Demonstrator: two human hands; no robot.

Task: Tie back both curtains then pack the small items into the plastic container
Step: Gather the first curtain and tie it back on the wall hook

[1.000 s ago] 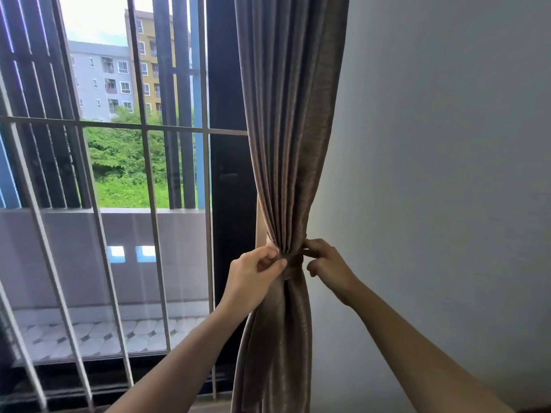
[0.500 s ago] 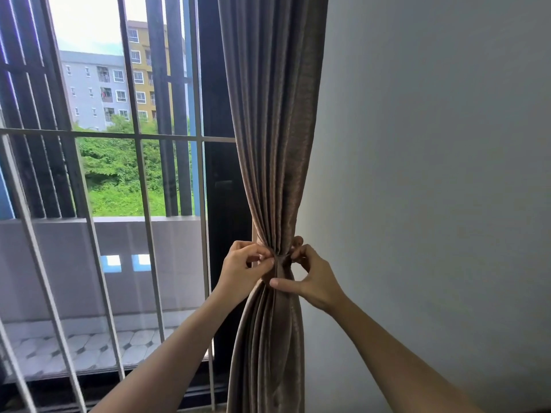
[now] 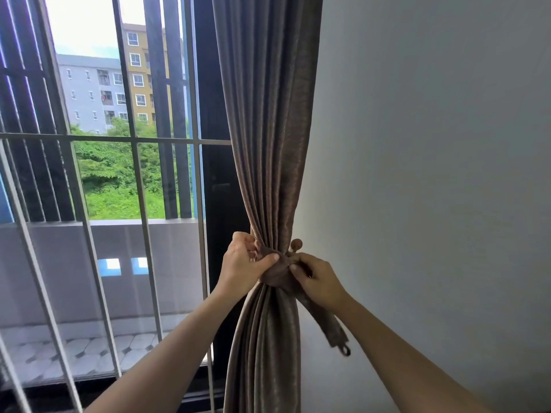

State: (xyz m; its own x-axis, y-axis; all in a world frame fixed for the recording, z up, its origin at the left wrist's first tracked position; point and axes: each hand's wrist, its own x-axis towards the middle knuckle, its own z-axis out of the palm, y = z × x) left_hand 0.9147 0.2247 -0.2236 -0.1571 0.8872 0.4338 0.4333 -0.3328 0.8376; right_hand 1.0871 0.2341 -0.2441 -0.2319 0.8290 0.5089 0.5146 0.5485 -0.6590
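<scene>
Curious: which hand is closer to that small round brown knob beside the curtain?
Right. The right hand pinches the brown fabric tieback just below the round brown knob; the left hand grips it across the gathered taupe curtain.

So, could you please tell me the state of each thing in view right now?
Curtain: gathered into a bunch, cinched at the middle.
Tieback: wrapped round the curtain, its ring hanging loose.
Hook: on the wall, ring not on it.
Left hand: pinching the tieback.
Right hand: gripping the tieback.

Barred window [image 3: 131,174], plain grey wall [image 3: 432,144]
</scene>
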